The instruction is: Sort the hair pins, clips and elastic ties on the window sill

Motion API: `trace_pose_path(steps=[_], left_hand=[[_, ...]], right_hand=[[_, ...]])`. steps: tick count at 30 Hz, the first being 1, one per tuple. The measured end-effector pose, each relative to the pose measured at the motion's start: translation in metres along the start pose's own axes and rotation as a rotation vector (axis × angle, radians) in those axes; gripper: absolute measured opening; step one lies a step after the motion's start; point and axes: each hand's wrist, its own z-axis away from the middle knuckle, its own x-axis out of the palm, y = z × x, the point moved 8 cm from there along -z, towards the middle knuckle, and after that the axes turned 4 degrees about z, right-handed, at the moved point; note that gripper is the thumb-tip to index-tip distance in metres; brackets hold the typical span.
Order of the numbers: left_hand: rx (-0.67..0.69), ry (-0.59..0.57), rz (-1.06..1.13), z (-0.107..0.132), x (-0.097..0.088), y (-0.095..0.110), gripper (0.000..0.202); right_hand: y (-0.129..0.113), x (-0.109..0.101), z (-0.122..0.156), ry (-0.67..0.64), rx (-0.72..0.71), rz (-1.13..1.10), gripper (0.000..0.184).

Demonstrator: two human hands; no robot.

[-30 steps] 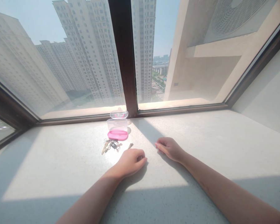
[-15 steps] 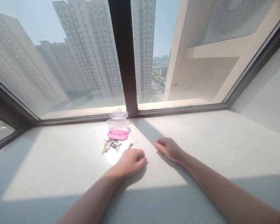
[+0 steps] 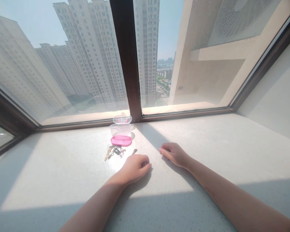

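Observation:
My left hand (image 3: 136, 167) rests on the pale speckled sill, its fingers loosely curled and the thumb close to them. Nothing shows in its grasp. Just beyond its knuckles lies a small thin piece (image 3: 134, 151), partly hidden by the hand. To the right, my right hand (image 3: 174, 153) also lies on the sill with curled fingers and nothing visible in them. A cluster of small metal items (image 3: 115, 151), with gold and silver parts and a black piece, sits left of my left hand. Behind it are a pink oval tray (image 3: 121, 140) and a clear plastic box (image 3: 120, 129) with a clear lid (image 3: 122, 119).
The windowsill (image 3: 62, 167) spreads out on both sides, with patches of sunlight and shade. A dark window frame (image 3: 132, 96) runs along the back, just behind the box. A white wall (image 3: 273, 93) borders the right side.

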Motion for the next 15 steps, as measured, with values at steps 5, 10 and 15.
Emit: trace_pose_path(steps=[5, 10, 15], left_hand=[[-0.008, -0.002, -0.004, -0.0007, 0.0005, -0.0011, 0.018], [-0.026, -0.003, -0.002, 0.0, 0.0004, -0.0013, 0.019], [-0.013, 0.004, -0.006, 0.0001, 0.0002, -0.0018, 0.018]], right_hand=[[-0.0007, -0.0002, -0.0006, 0.0, 0.004, 0.001, 0.03], [-0.0011, 0.0003, -0.0009, -0.009, 0.007, -0.015, 0.031], [-0.0027, 0.0, -0.0005, -0.007, -0.003, -0.008, 0.031]])
